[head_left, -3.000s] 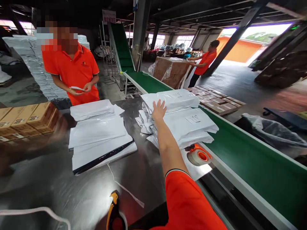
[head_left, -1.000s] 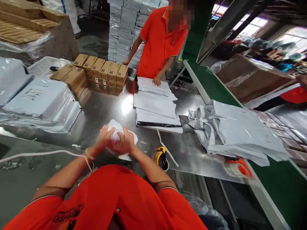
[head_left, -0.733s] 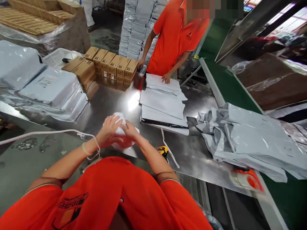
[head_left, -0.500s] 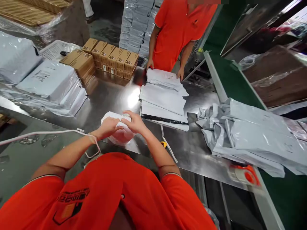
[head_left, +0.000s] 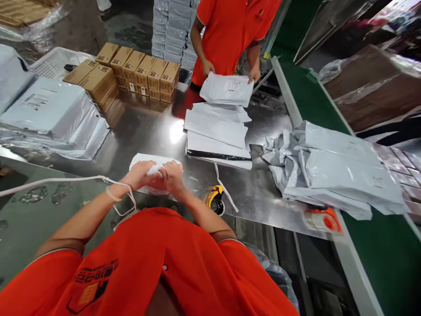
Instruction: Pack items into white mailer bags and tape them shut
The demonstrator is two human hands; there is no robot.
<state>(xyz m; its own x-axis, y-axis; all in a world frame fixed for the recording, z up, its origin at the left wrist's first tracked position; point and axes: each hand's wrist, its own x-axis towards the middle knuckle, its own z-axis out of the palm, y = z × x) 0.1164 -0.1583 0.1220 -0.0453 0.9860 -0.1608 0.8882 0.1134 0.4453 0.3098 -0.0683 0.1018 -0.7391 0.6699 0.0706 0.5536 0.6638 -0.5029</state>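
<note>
A white plastic-wrapped packet (head_left: pixel 141 157) rests at the near edge of the steel table, close to my body. My left hand (head_left: pixel 140 174) is closed on its top from the left, fingers curled inward. From the right, my right hand (head_left: pixel 173 175) grips the same packet, and the fingertips of both hands nearly meet. Its lower side looks glossy and pinkish, partly covered by my hands. A white cord (head_left: pixel 95 178) runs past my left wrist. To the right of my right hand lies a yellow-and-black round tool (head_left: pixel 215 200), perhaps a tape measure.
Across the steel table (head_left: pixel 144 131), a co-worker in orange holds a labelled white packet (head_left: pixel 226 87) above stacked mailing bags (head_left: pixel 217 129). Brown boxes (head_left: pixel 135 66) and wrapped packs (head_left: pixel 52 105) stand left. Grey bags (head_left: pixel 342 171), an orange tape dispenser (head_left: pixel 325 219) and a green conveyor (head_left: pixel 371 245) are right.
My right hand's fingers have curled further onto the packet's top. The co-worker has lifted a labelled packet off the stack. My view has shifted, showing more of the yellow-and-black tool.
</note>
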